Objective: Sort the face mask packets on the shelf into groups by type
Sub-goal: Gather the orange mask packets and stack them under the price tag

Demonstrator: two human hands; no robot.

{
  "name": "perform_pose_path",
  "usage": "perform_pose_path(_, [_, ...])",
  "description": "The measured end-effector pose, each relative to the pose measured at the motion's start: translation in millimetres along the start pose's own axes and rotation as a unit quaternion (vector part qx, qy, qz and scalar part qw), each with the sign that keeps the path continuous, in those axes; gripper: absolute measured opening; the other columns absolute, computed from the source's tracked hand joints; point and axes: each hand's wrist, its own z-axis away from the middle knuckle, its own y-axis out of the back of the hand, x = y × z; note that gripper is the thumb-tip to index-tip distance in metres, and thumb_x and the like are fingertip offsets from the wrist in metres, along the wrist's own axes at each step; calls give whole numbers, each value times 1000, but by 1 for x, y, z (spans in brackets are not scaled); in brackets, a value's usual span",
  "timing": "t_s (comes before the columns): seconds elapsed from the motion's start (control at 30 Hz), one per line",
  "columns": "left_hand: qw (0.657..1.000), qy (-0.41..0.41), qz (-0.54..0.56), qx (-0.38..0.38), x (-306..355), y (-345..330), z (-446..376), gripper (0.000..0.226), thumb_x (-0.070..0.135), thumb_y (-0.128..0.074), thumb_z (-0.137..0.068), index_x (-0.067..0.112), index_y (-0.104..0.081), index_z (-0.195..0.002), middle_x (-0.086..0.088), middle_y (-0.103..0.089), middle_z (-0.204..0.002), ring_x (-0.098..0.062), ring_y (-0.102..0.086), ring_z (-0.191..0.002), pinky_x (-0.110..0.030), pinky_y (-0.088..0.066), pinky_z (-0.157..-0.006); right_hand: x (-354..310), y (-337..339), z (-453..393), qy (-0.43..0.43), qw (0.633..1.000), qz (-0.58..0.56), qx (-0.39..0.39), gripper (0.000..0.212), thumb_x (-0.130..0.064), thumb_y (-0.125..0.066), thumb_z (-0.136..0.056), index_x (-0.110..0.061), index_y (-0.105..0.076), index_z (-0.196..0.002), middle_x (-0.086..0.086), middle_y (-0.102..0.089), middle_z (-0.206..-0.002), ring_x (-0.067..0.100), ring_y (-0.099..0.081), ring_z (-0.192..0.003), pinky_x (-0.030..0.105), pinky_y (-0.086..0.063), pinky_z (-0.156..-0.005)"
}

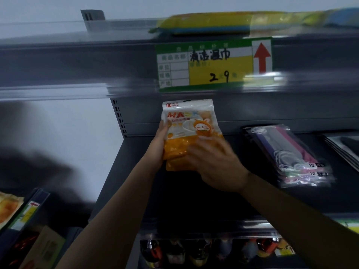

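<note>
While both hands hold the orange mask packet (191,131) upright at the centre of view, a stack of clear packets of coloured masks (289,154) lies flat on the dark shelf (194,193) at about three o'clock from it, well apart, and the corner of another flat pile (342,150) shows at the right edge beyond that. Nothing stands between the hands and the packet, though the right hand covers its lower right part. The left hand (158,144) grips the packet's left edge, thumb on the front; the right hand (215,164) lies over the front lower right with its fingers bent against the plastic, blurred, so how far they wrap round cannot be told. At twelve o'clock a green and yellow price label (213,65) with a red arrow sits on the rail of the upper shelf (77,63), and a yellow and blue pack (213,24) lies on top of that shelf. At six o'clock, below the shelf's front rail, dim bottles (194,253) stand in a row. At eight o'clock a neighbouring rack (25,208) carries an orange packet (7,206) at the left edge. A pale wall (64,136) shows behind, to the left of the shelf's slotted upright (118,117).
</note>
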Motion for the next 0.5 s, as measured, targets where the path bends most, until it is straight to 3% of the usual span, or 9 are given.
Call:
perform_pose_path(0.1, [999, -44, 15, -14, -7, 1, 5, 44, 42, -43, -95, 28, -41, -137, -7, -63, -124, -26, -66, -107, -40, -58, -78, 11, 2, 9, -267, 951, -152, 29, 50, -35, -48, -85, -17, -45, -132, 9, -50, -138, 26, -35, -134, 45, -25, -111])
perform_pose_path(0.17, [998, -51, 30, -20, -10, 2, 7, 48, 42, -45, -93, 29, -39, -139, -8, -61, -127, -27, -65, -109, -43, -57, -81, 14, -3, 10, -416, 863, -286, 30, 59, -42, -48, -88, -13, -41, -139, 11, -38, -147, 26, -29, -139, 40, -24, -114])
perform_pose_path(0.2, [998, -50, 34, -17, -10, 1, 8, 51, 43, -47, -91, 29, -39, -139, -8, -61, -128, -28, -64, -110, -43, -57, -81, 14, -4, 7, -489, 792, -365, 27, 64, -43, -51, -90, -14, -35, -144, 10, -32, -152, 23, -26, -142, 35, -22, -114])
perform_pose_path(0.23, [998, -50, 37, -13, -10, -1, 9, 54, 44, -49, -88, 30, -39, -140, -9, -60, -129, -28, -64, -110, -43, -57, -80, 15, -5, 4, -560, 692, -454, 25, 68, -41, -54, -91, -16, -26, -148, 7, -27, -154, 21, -24, -142, 32, -23, -113])
perform_pose_path(0.3, [998, -51, 44, -6, -11, -2, 9, 62, 46, -51, -81, 30, -38, -140, -9, -60, -129, -29, -64, -110, -42, -58, -78, 17, -12, -1, -646, 453, -612, 46, 72, -38, -55, -92, -22, -16, -150, 5, -29, -154, 22, -34, -138, 33, -35, -105])
perform_pose_path(0.33, [997, -48, 52, -5, -11, -4, 8, 65, 46, -52, -79, 29, -38, -140, -9, -59, -130, -29, -63, -111, -43, -58, -78, 18, -17, -2, -662, 374, -648, 52, 70, -40, -54, -92, -25, -18, -150, 6, -34, -151, 24, -41, -133, 36, -39, -102])
perform_pose_path(0.37, [997, -39, 64, -7, -11, -5, 7, 66, 47, -53, -78, 28, -39, -140, -10, -59, -131, -30, -63, -111, -43, -58, -77, 19, -20, -3, -667, 334, -665, 49, 66, -44, -52, -92, -27, -22, -148, 8, -40, -148, 26, -47, -128, 40, -41, -102])
perform_pose_path(0.4, [997, -29, 74, -6, -11, -6, 4, 67, 47, -55, -78, 28, -39, -140, -11, -58, -131, -31, -63, -112, -44, -58, -77, 19, -24, -5, -668, 319, -671, 40, 62, -47, -50, -91, -28, -27, -145, 9, -46, -142, 28, -51, -123, 46, -43, -102])
perform_pose_path(0.5, [997, -3, 76, 24, -7, -11, -5, 57, 45, -56, -87, 29, -41, -139, -11, -61, -128, -33, -64, -109, -51, -55, -83, 16, -28, -15, -667, 322, -672, 12, 59, -52, -48, -91, -30, -33, -143, 7, -54, -133, 29, -56, -116, 50, -45, -100])
